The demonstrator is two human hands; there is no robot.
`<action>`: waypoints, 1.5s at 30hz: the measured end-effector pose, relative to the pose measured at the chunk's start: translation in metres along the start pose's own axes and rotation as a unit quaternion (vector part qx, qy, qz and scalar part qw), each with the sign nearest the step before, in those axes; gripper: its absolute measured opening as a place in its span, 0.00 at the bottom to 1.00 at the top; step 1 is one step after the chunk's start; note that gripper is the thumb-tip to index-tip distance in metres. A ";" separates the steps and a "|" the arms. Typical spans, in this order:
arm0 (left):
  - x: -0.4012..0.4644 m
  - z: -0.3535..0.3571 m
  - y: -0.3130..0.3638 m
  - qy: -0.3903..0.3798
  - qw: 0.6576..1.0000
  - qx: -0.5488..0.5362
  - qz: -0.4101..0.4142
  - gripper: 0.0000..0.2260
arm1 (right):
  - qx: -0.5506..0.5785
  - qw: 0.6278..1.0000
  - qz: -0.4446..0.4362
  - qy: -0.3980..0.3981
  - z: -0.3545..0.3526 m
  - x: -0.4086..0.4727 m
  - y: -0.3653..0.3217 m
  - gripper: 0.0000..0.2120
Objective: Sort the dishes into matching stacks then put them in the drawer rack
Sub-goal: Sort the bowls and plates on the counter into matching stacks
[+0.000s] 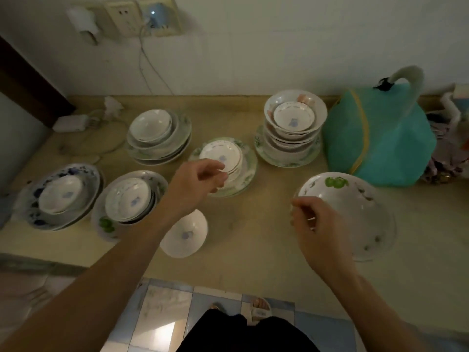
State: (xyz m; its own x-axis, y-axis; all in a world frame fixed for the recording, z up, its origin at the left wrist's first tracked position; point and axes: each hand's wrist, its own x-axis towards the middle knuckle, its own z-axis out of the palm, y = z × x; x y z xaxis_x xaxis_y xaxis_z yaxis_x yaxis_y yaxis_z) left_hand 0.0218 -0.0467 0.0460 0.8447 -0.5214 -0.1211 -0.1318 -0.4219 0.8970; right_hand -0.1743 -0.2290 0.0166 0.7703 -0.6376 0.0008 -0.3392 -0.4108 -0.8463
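Right hand fingers grip the big bowl's rim; left hand fingers loose.

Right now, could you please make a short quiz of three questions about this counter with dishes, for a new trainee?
1. True or false: the right hand is at the rim of the large bowl with the green print.
2. Multiple choice: the single small bowl near the counter's front edge lies (A) inside a stack, (B) alone on the counter, (C) on the teal cover.
3. Fill in: the left hand reaches toward the small bowls on a green-rimmed ____.

Key: 1 true; 2 B; 3 plate.
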 end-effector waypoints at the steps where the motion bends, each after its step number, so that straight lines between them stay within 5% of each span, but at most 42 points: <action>1: -0.013 -0.012 -0.011 0.031 0.999 0.002 -0.012 0.07 | 0.018 0.998 0.005 -0.062 0.016 0.001 -0.006 0.07; 5: -0.065 -0.046 -0.057 0.124 0.987 0.040 -0.094 0.03 | 0.043 0.967 0.040 -0.248 0.077 -0.002 -0.018 0.07; 10: -0.116 -0.056 -0.097 0.207 0.955 0.125 -0.171 0.08 | 0.047 0.942 0.082 -0.322 0.132 -0.004 -0.027 0.09; 13: -0.119 -0.046 -0.106 0.162 0.949 0.091 -0.254 0.11 | 0.006 0.942 0.066 -0.329 0.153 0.000 -0.033 0.22; 16: -0.110 -0.035 -0.109 0.111 0.949 0.041 -0.293 0.12 | -0.027 0.938 0.056 -0.342 0.166 0.001 -0.034 0.20; 38: -0.063 0.009 -0.090 -0.014 0.986 0.023 -0.163 0.11 | -0.020 0.972 0.117 -0.201 0.115 0.014 0.010 0.15; 42: -0.069 -0.030 -0.083 0.062 0.991 0.067 -0.095 0.10 | -0.084 0.983 0.090 -0.139 0.115 0.011 -0.001 0.19; 45: -0.067 -0.079 -0.078 0.182 0.977 0.109 -0.016 0.08 | -0.112 0.992 -0.016 -0.052 0.118 0.008 -0.029 0.18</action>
State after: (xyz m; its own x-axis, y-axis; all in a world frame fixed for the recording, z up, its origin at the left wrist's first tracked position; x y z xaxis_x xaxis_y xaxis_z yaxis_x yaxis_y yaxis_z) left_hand 0.0165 0.0802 0.0175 0.9732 -0.2249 0.0471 -0.1768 -0.6016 0.7790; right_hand -0.0942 -0.1455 -0.0218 0.8301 -0.5562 -0.0393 -0.4160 -0.5710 -0.7077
